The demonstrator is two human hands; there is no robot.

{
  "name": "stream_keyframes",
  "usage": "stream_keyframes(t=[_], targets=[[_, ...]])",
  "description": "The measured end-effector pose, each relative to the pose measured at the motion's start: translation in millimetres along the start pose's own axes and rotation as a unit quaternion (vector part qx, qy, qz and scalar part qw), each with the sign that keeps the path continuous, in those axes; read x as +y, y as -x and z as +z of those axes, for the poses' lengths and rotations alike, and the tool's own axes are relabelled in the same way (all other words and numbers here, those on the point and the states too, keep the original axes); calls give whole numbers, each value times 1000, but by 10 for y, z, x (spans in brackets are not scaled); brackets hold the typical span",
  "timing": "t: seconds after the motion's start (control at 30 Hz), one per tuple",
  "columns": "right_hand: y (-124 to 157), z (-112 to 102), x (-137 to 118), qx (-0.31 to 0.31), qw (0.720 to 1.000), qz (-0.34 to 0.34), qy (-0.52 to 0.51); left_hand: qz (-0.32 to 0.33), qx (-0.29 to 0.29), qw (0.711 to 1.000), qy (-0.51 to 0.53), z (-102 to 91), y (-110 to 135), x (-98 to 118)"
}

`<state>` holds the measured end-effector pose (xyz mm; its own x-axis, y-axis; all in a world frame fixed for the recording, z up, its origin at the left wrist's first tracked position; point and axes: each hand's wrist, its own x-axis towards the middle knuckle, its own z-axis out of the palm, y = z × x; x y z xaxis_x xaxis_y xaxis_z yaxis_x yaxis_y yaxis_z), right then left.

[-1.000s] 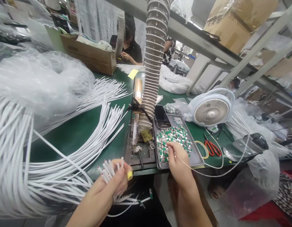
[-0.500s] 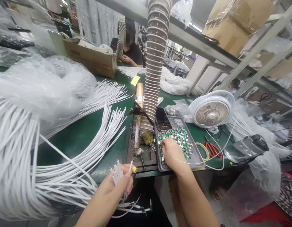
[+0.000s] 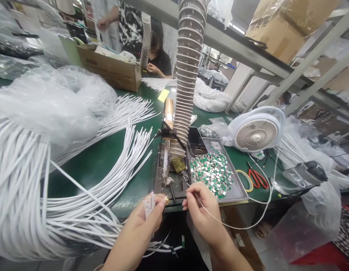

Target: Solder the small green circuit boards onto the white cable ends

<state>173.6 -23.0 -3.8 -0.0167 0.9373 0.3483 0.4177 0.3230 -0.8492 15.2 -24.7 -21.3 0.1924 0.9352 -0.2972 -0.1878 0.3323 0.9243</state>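
My left hand (image 3: 147,216) is closed around several white cables (image 3: 150,203), their stripped ends pointing up. A small yellowish piece shows by its fingertips. My right hand (image 3: 201,207) pinches a thin white wire (image 3: 233,227) that loops off to the right; a tiny dark bit at its fingertips is too small to name. Between and beyond the hands, a soldering iron (image 3: 168,113) with a wooden handle is clamped tip down over a dirty metal base (image 3: 178,188). Just past my right hand, a grey tray (image 3: 238,190) holds a pile of small green-and-silver circuit boards (image 3: 211,171) and a phone (image 3: 196,142).
Bundles of white cables (image 3: 27,188) cover the left. A ribbed hose (image 3: 188,75) hangs over the iron. On the right are a fan (image 3: 256,133), red-handled pliers (image 3: 257,177) and a tape roll (image 3: 246,180). People work behind a cardboard box (image 3: 112,69).
My right hand has moved left from over the circuit boards, off the tray and close to my left hand. The left hand has shifted slightly right. A standing person's arm now shows at the back.
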Motion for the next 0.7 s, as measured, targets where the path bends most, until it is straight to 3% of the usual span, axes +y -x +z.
stream_keyframes(t=[0.17,0.37,0.53,0.7], targets=[[18,115,-68,-29,998,-59,13,33,20,998,-53,1,43,61],[-37,151,-83,-23,997,-73,0,58,-28,994,-85,-64,27,44],[-5,219,-47,0,995,21,-93,36,-14,997,-70,-56,32,58],[24,331,-44,30,968,120,-217,17,7,1000,-21,-44,38,53]])
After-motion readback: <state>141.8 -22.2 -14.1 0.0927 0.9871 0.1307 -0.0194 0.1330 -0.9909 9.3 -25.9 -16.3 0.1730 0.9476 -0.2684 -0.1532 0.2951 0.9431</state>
